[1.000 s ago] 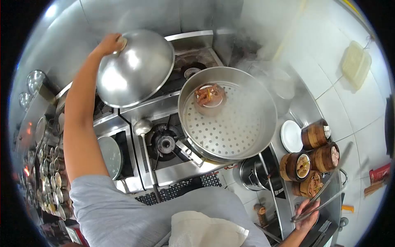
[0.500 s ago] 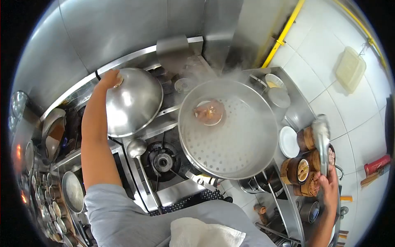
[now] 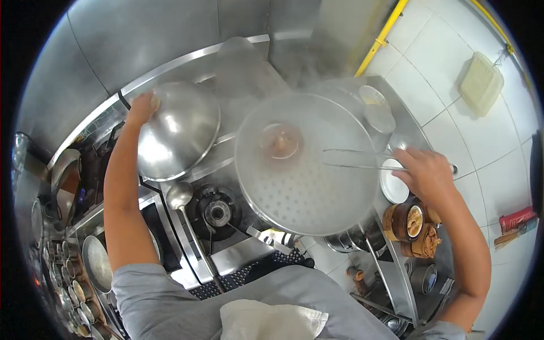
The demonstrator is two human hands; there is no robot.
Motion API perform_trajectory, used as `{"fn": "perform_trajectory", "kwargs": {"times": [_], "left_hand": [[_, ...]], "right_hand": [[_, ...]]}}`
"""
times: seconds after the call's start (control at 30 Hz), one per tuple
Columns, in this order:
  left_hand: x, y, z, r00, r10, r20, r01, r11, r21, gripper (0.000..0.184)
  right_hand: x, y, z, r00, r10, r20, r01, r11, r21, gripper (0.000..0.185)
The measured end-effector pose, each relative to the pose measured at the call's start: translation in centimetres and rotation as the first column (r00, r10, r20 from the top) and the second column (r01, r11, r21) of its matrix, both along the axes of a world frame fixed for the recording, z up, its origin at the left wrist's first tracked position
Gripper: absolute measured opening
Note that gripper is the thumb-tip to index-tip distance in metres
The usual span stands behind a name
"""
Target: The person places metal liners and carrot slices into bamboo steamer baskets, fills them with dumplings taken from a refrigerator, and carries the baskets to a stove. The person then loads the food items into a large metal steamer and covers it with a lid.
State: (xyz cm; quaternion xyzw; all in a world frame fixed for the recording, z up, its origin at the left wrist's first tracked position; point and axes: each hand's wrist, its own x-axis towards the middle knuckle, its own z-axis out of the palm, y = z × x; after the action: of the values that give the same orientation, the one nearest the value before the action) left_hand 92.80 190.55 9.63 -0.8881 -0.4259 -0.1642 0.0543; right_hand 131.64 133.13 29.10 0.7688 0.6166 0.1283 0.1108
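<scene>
Steam rises from a wide round pan with a perforated base, where a small dish of brownish food sits left of centre. My right hand is closed around metal tongs. The tongs reach over the pan's right side, their tips parted and well short of the dish. At the left, my left hand grips the knob of a large domed metal lid, its fingers partly hidden. The lid is tilted beside the pan, over the stove.
A ladle lies by a bare burner in front. White plates and bamboo steamer baskets with food stand at the right. Several small metal containers line the far left. A frying pan is at the lower left.
My right hand has swung the tongs from above the bamboo baskets leftward over the steaming pan. The left hand still holds the lid. Steam over the pan looks thicker, and the whole view has shifted slightly.
</scene>
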Motion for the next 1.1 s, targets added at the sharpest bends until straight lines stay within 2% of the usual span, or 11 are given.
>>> {"fn": "perform_trajectory", "kwargs": {"times": [0.07, 0.2, 0.27, 0.4, 0.5, 0.57, 0.67, 0.73, 0.87, 0.97, 1.1], "left_hand": [[0.7, -1.6, 0.7, 0.998, 0.062, -0.030, -0.063, 0.998, -0.025, 0.052], [0.5, -4.2, 1.8, 0.994, 0.100, 0.050, -0.106, 0.985, 0.137, 0.048], [0.1, -6.6, 4.2, 0.994, 0.068, 0.086, -0.085, 0.975, 0.208, 0.045], [-0.5, -18.4, 10.6, 0.764, -0.057, 0.642, -0.006, 0.995, 0.095, 0.034], [-1.6, -28.8, 12.9, 0.609, -0.097, 0.787, 0.049, 0.995, 0.084, 0.031], [-3.1, -32.9, 12.5, 0.624, -0.135, 0.770, 0.028, 0.988, 0.151, 0.029], [-4.3, -38.0, 12.2, 0.593, -0.115, 0.797, -0.012, 0.988, 0.152, 0.027], [-4.8, -40.3, 11.2, 0.410, -0.088, 0.908, 0.026, 0.996, 0.085, 0.027], [-5.9, -44.4, 9.3, 0.312, -0.028, 0.950, 0.009, 1.000, 0.026, 0.029], [-5.9, -47.2, 8.3, 0.283, 0.042, 0.958, -0.027, 0.999, -0.036, 0.027], [-5.4, -49.8, 6.7, 0.279, 0.152, 0.948, -0.054, 0.988, -0.143, 0.028]], "right_hand": [[0.9, 1.6, -1.8, 0.977, 0.168, 0.128, -0.173, 0.985, 0.026, 0.030], [2.1, 5.2, -4.8, 0.976, 0.173, 0.131, -0.169, 0.985, -0.043, 0.023], [3.5, 6.8, -6.9, 0.997, 0.051, 0.063, -0.042, 0.989, -0.145, 0.017], [0.6, 8.8, -5.6, 0.972, 0.014, -0.236, -0.021, 0.999, -0.026, 0.027], [-0.4, 9.5, -5.6, 0.944, 0.044, -0.328, -0.019, 0.997, 0.079, 0.019], [2.1, 11.1, -8.4, 0.919, 0.392, 0.033, -0.383, 0.910, -0.161, 0.019], [0.6, 12.2, -8.9, 0.888, 0.449, 0.101, -0.414, 0.875, -0.250, 0.012], [0.9, 12.8, -10.0, 0.879, 0.465, 0.106, -0.425, 0.865, -0.268, 0.012], [1.4, 12.1, -9.6, 0.888, 0.439, 0.136, -0.365, 0.853, -0.372, 0.012], [3.4, 7.5, -8.8, 0.833, 0.553, -0.011, -0.539, 0.808, -0.239, 0.013], [4.7, 3.2, -9.0, 0.900, 0.432, 0.054, -0.357, 0.804, -0.475, 0.013]]}}
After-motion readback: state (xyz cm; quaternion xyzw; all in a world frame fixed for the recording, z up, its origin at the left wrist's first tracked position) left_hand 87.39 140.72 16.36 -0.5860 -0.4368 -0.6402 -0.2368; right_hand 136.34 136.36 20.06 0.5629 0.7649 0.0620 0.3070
